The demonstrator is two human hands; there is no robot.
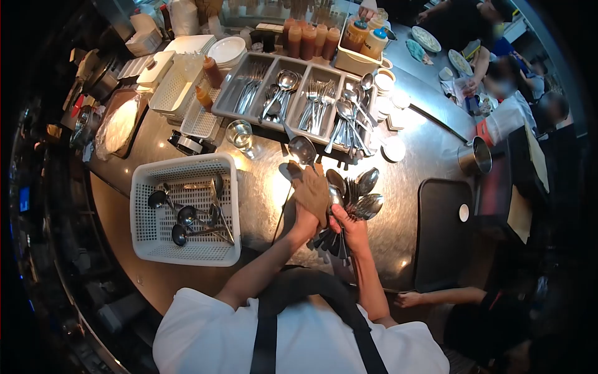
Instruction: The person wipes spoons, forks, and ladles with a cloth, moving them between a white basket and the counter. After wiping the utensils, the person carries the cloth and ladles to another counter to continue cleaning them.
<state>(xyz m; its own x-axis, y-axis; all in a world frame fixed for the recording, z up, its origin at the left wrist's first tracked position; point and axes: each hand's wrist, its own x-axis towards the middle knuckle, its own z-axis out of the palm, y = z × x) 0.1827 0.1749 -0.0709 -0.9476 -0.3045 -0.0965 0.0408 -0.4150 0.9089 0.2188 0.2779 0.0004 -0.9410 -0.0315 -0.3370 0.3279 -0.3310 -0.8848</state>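
Note:
My left hand (305, 219) is closed on a brown cloth (311, 192), pressed close to the cutlery in my other hand. My right hand (351, 230) grips a bunch of spoons and forks (369, 204) by their handles, with the bowls pointing away from me. A ladle (303, 150) lies just beyond the cloth, its handle towards the grey cutlery tray (249, 119). The tray's compartments hold spoons and forks. To the left, a white perforated basket (142, 215) contains several ladles and other utensils (187, 216). The cloth hides most of my left fingers.
A glass (240, 136) and a roll of tape (189, 144) stand left of the tray. Sauce bottles (309, 42) line the back. On the right are a black tray (436, 237), a metal container (476, 156) and another person's hand (409, 300). Other people work at the far right.

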